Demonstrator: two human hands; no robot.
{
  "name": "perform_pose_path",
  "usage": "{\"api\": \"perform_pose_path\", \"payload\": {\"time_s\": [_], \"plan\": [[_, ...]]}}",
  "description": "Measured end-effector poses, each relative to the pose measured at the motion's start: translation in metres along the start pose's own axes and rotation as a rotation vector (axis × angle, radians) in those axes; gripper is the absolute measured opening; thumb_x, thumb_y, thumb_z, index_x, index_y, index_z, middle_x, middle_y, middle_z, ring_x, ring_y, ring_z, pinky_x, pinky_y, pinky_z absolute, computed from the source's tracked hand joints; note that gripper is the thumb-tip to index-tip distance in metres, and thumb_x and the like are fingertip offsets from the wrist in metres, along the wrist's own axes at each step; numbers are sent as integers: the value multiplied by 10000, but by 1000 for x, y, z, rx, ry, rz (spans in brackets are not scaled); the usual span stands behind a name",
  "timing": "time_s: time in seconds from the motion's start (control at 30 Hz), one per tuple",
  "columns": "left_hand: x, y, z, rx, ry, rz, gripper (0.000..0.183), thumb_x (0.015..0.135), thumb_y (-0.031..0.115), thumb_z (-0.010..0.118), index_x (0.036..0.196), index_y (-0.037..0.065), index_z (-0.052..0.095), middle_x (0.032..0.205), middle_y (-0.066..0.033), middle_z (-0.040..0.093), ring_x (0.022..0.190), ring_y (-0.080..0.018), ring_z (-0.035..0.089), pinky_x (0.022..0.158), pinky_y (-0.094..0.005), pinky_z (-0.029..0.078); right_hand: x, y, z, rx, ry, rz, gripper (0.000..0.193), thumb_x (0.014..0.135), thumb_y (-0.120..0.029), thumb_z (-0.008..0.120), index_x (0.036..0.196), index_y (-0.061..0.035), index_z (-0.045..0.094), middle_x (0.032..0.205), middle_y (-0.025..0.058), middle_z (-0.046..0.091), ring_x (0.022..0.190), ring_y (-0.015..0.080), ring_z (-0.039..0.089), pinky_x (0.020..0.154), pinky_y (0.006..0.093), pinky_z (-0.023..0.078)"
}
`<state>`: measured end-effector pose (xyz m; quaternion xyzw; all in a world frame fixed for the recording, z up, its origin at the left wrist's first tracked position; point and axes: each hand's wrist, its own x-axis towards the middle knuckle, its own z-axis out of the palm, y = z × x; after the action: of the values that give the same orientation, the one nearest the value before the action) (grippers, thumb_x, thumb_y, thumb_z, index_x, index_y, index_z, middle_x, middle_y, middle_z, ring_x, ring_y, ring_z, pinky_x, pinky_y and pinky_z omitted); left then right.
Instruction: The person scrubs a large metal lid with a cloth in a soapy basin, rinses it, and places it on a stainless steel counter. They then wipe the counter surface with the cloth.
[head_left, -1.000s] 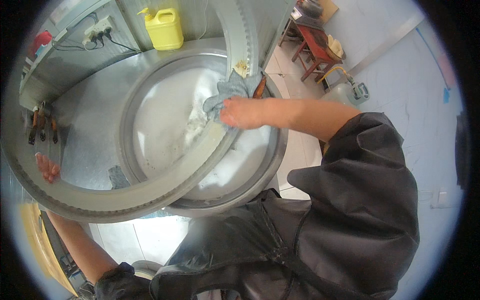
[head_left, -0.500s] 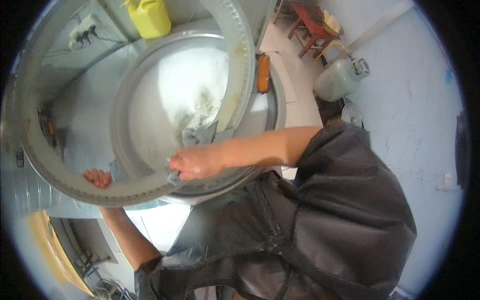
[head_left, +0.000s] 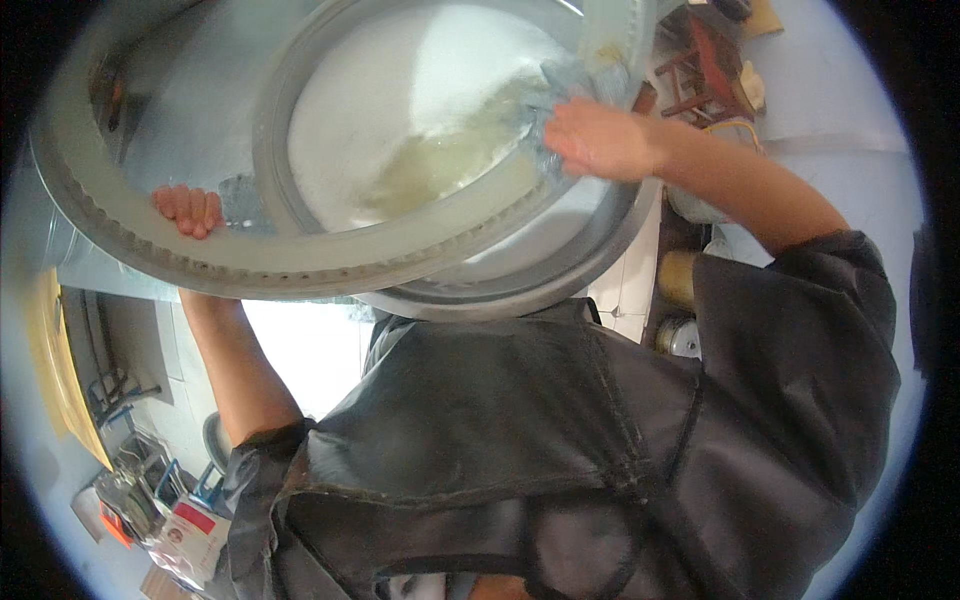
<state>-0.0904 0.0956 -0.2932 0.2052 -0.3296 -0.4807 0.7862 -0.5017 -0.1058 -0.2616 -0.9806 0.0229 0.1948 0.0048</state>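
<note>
Grip curled, the left hand (head_left: 187,210) held the ring (head_left: 300,258) left of the basin (head_left: 520,299). Right hand (head_left: 600,138), clutching a cloth (head_left: 556,84), had shifted to the basin's right, reaching another stretch.

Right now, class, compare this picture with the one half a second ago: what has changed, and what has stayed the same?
The right hand has swept the grey cloth from the near part of the large ring away and rightward to its right side. The murky patch in the metal basin looks larger, and the camera view has shifted. Nothing was let go: the left hand still grips the ring.
</note>
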Motion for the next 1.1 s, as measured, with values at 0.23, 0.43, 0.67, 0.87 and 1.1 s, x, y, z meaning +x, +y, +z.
{"api": "perform_pose_path", "payload": {"time_s": [0.23,0.43,0.67,0.87,1.1], "plan": [[-9,-13,2,95,-58,119,289,867,356,613,777,117,479,617,5,463,535,-94,443,517,-255,389,92,-113,7,704,387,-22,244,829,-237,553,892,-8,503,854,165,555,833,330,543,779,455,448],[-15,-7,0,134,-210,68,264,885,363,580,795,126,505,639,-6,524,572,-92,510,545,-242,439,159,-155,-16,1110,664,-22,390,871,-352,535,955,26,483,938,203,548,911,369,515,839,427,414],[-5,4,-2,28,21,45,270,923,276,544,729,110,457,559,5,447,465,-97,449,468,-241,421,36,-53,7,521,283,1,287,894,-250,509,987,21,519,1040,196,533,1010,327,498,863,434,418],[-17,1,-15,6,269,42,285,915,257,544,685,121,445,520,21,408,423,-86,401,416,-225,378,29,-4,-23,727,448,413,242,866,-216,527,930,17,504,983,219,523,963,348,494,829,442,402],[-40,-9,-72,-141,434,-65,296,914,271,527,664,119,482,534,24,443,424,-92,415,415,-223,387,34,-31,-61,477,783,578,206,848,-217,578,864,-20,519,765,151,532,747,332,530,689,393,434]]}}
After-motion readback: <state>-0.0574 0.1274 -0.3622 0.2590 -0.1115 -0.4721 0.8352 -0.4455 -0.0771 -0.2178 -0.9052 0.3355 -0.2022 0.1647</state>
